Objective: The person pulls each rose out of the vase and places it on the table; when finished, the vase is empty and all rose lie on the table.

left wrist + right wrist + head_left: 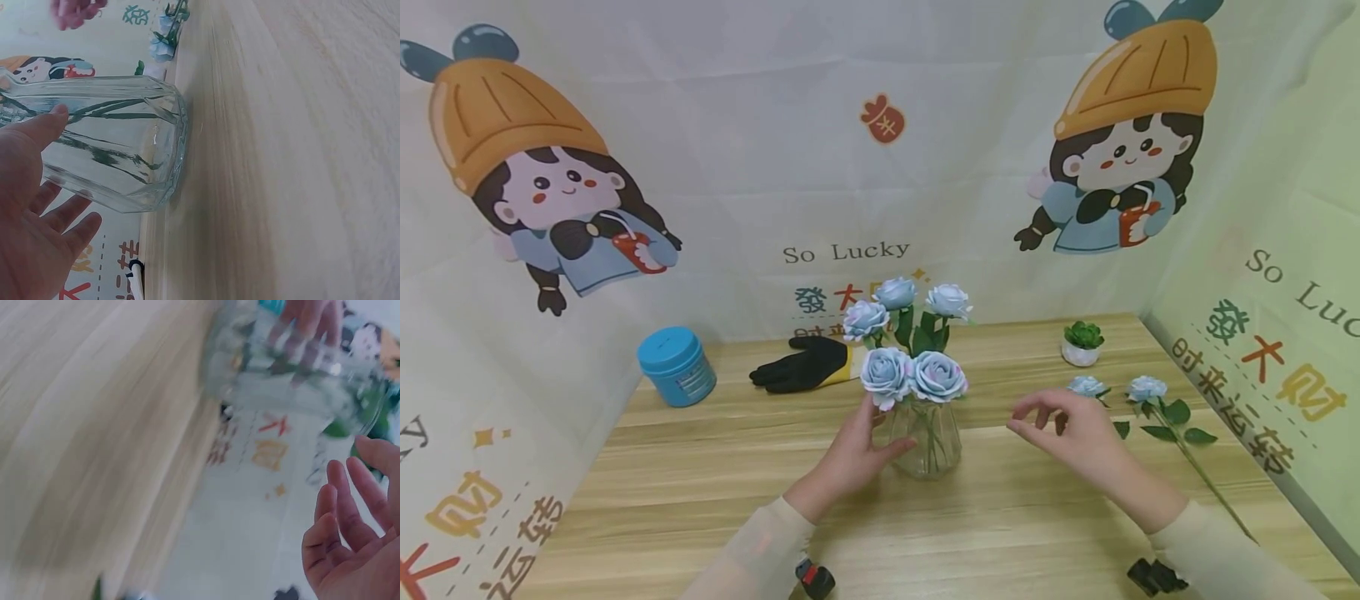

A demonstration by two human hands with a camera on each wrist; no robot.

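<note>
A left hand (842, 462) at the vase (938, 450), a right hand (1075, 429) hovering beside it

And there's the clear glass vase, upright near the middle of the desk (985, 533), five pale blue roses (938, 377) crowning it, green stems running down inside the glass! The left hand is right on it: thumb laid against the side, fingers apart and loosely spread about the glass rather than clenched

Over to the right hand, hanging in the air just beside the vase, fingers softly bent, the thumb a little apart from them. Just behind it lies one loose rose (1086, 386), partly hidden by the hand; next along, a second loose rose (1147, 388) stretches its long leafy stem across the desk

Farther back at that end, a small green plant (1082, 335) sits in its white pot (1081, 356). Across on the left, a blue tub (677, 367) stands near the far edge, and between tub and roses lies a black glove (805, 367) with a yellow cuff
</note>
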